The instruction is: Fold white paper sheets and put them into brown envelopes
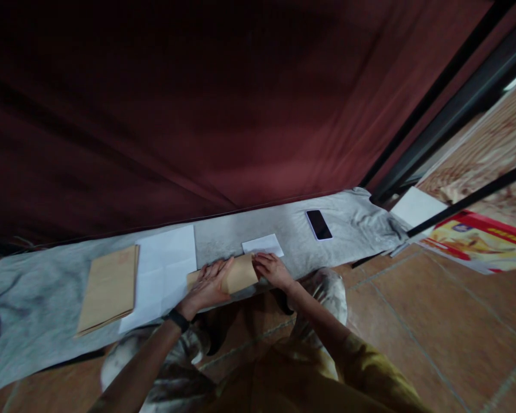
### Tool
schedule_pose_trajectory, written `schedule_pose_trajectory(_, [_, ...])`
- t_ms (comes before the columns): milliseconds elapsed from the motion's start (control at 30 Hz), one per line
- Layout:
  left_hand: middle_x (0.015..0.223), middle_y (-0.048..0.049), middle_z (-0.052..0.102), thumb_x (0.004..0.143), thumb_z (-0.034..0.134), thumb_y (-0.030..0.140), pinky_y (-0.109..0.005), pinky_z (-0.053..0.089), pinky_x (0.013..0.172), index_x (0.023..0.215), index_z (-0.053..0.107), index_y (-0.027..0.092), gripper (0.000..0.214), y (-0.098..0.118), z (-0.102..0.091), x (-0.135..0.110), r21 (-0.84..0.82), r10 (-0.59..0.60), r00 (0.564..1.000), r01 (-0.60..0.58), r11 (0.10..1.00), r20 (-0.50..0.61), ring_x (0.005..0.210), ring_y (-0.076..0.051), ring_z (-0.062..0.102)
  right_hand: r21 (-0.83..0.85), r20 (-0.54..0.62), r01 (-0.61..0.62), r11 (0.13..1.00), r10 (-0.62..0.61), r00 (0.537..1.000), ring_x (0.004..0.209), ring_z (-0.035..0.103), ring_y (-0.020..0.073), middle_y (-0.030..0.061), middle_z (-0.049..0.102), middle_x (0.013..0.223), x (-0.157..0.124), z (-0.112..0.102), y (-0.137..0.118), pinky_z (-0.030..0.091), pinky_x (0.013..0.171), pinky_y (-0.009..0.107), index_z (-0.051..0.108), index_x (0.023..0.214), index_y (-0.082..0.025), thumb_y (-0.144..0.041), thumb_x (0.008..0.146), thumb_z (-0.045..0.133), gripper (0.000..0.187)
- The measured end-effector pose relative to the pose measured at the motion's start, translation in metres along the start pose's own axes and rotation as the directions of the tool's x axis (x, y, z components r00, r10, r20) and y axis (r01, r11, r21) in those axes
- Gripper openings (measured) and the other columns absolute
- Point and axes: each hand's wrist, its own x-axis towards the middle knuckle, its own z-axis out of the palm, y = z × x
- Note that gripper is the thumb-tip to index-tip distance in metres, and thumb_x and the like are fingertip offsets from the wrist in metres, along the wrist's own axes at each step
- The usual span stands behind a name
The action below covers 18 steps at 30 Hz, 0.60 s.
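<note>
While the left hand (212, 282) lies flat on brown paper (241, 273) atop the grey-draped table (221, 234), the right hand (274, 270) touches the paper's right end, grip unclear. White paper slip (264, 245) just behind; black-screened phone (319, 225) farther right. Red-yellow printed panel (484, 240): lettering illegible.

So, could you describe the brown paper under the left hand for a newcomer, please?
Below the dark red curtain runs a strip of grey cloth. Near its front edge, the left hand lies on the brown paper and the right hand is at its right end. Unlike the larger brown stack farther left, hands touch it.
</note>
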Motion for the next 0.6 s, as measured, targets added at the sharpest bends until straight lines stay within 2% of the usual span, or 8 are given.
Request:
schedule_pose_trajectory(67, [0.156,-0.0170,0.042,0.069,0.073,0.041,-0.053,0.021,0.122,0.163,0.011,0.024,0.114,0.000,-0.001,-0.001,0.007,-0.003,1.000,0.004,1.000,-0.016,0.146,-0.034,0.038,0.053,-0.104,-0.139,0.989,0.144,0.984,0.124,0.060,0.0228,0.0094,0.069,0.130,0.001,-0.004,0.003,0.044,0.109,0.041,0.070,0.122,-0.022,-0.020,0.097,0.057,0.029])
schedule_pose_trajectory(133, [0.155,-0.0173,0.043,0.070,0.073,0.041,-0.052,0.022,0.122,0.163,0.012,0.022,0.113,0.000,-0.001,-0.002,0.016,-0.001,1.000,0.002,1.000,-0.029,0.146,-0.034,0.039,0.094,-0.176,-0.254,0.963,0.268,0.947,0.120,0.062,0.0229,0.0085,0.070,0.127,0.001,-0.008,0.007,0.046,0.107,0.041,0.070,0.121,-0.023,-0.020,0.096,0.054,0.029])
schedule_pose_trajectory(233, [0.153,-0.0175,0.046,0.070,0.074,0.041,-0.051,0.023,0.122,0.163,0.012,0.021,0.114,0.000,-0.001,-0.002,0.025,0.003,0.999,-0.002,1.000,-0.048,0.145,-0.034,0.040,0.092,-0.238,-0.360,0.928,0.372,0.897,0.120,0.060,0.0250,0.0113,0.068,0.127,0.002,-0.016,0.016,0.045,0.106,0.041,0.066,0.126,-0.020,-0.019,0.095,0.052,0.034])
schedule_pose_trajectory(467, [0.151,-0.0156,0.048,0.071,0.075,0.042,-0.050,0.029,0.119,0.163,0.010,0.024,0.113,0.002,-0.005,-0.005,0.020,0.006,0.993,-0.004,1.000,-0.116,0.141,-0.034,0.044,-0.049,-0.261,-0.603,0.796,0.573,0.777,0.120,0.056,0.0350,0.0231,0.063,0.125,0.020,-0.025,0.024,0.043,0.102,0.044,0.054,0.134,-0.007,-0.031,0.090,0.064,0.051])
schedule_pose_trajectory(600, [0.150,-0.0151,0.048,0.072,0.075,0.041,-0.050,0.029,0.118,0.163,0.009,0.024,0.114,0.003,-0.009,-0.009,0.024,-0.017,0.990,0.021,0.999,-0.140,0.141,-0.034,0.044,-0.079,-0.273,-0.682,0.727,0.643,0.716,0.119,0.057,0.0378,0.0241,0.061,0.126,0.035,-0.020,0.019,0.044,0.096,0.044,0.058,0.125,-0.009,-0.028,0.084,0.070,0.046])
